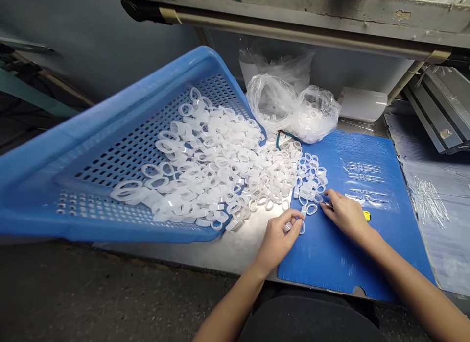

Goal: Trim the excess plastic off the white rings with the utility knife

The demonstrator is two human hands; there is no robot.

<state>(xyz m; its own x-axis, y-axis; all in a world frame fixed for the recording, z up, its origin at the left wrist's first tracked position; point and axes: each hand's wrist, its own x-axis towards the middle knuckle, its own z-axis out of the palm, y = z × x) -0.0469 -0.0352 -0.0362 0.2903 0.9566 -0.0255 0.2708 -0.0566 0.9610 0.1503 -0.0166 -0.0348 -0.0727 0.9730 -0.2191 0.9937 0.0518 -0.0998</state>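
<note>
left hand [277, 241]: pinching a translucent white ring [288, 227] at the edge of the sheet
right hand [345, 217]: fingertips [328, 197] among a small cluster of rings on the sheet
ring heap [220, 170]: hundreds of loose oval rings, spread from crate to sheet
crate [110, 109]: blue, perforated plastic, tilted, holding most of the heap
sheet [352, 254]: blue corrugated plastic, on the stainless steel tabletop [253, 249]
bag [316, 114]: clear plastic, more rings inside, behind the heap
yellow object [366, 215]: on the sheet, just beside the right hand
</note>
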